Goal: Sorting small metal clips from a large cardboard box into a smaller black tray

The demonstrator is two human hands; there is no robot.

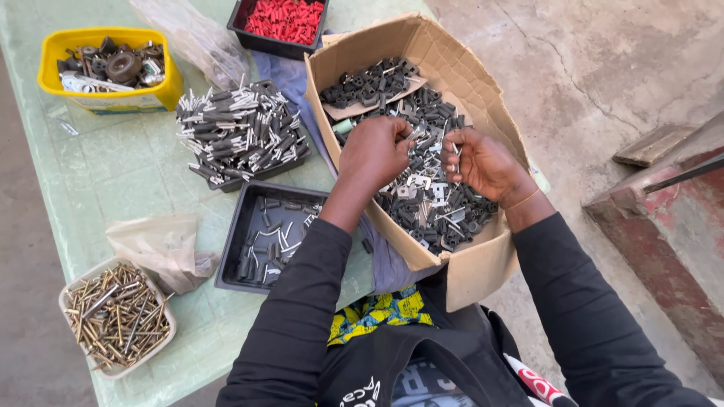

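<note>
Pale green worktop (113, 181) carries an open brown cardboard box (483, 264) of small black and silver metal parts (422, 200); beside it sits a shallow black plastic tray (230, 249). Both hands, left (375, 151) and right (483, 162), reach into the box close together, fingers pinching small parts; which pieces they grip I cannot tell.

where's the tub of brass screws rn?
Head view, bottom-left corner: the white tub of brass screws sits at the near edge of the green table, just left of a crumpled plastic bag and black tray.
</note>
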